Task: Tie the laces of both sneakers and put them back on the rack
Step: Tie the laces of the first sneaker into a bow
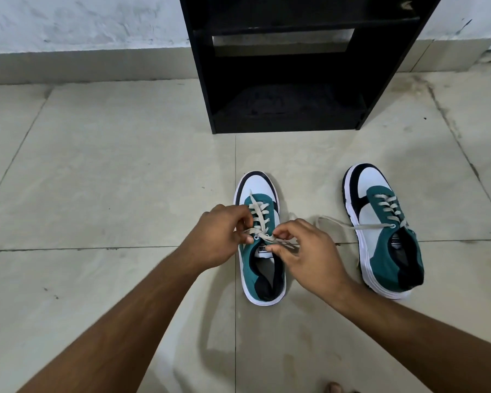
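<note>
A: What do the fingers show?
B: The left hand (220,236) has its fingers (245,239) curled and pinching a strand of the beige laces (260,222) at the left eyelets. The right hand (304,251) does likewise, thumb and forefinger pinching the other strand just over the tongue. The two strands cross between the hands.

A: Which shoe carries those laces?
B: The left sneaker (260,242), teal, white and dark navy, upright on its sole, toe pointing towards the rack. Both hands lie over its throat; its heel opening shows below them.

A: And the other shoe?
B: The right sneaker (383,231) stands apart to the right, toe likewise away from the viewer and leaning slightly outward. Its loose lace (335,224) is untied: one end trails leftward across the floor (111,180) towards the right hand, stopping short of it as far as can be seen.

A: What lies beyond?
B: A black shoe rack (287,120) stands on the tiled floor ahead of both sneakers, well apart from them, backed against a pale wall (82,21). Its lower shelves appear dark; their contents cannot be made out.

A: Anything at the near edge?
B: Both forearms enter from below, and a toe (335,387) shows at the bottom margin.
</note>
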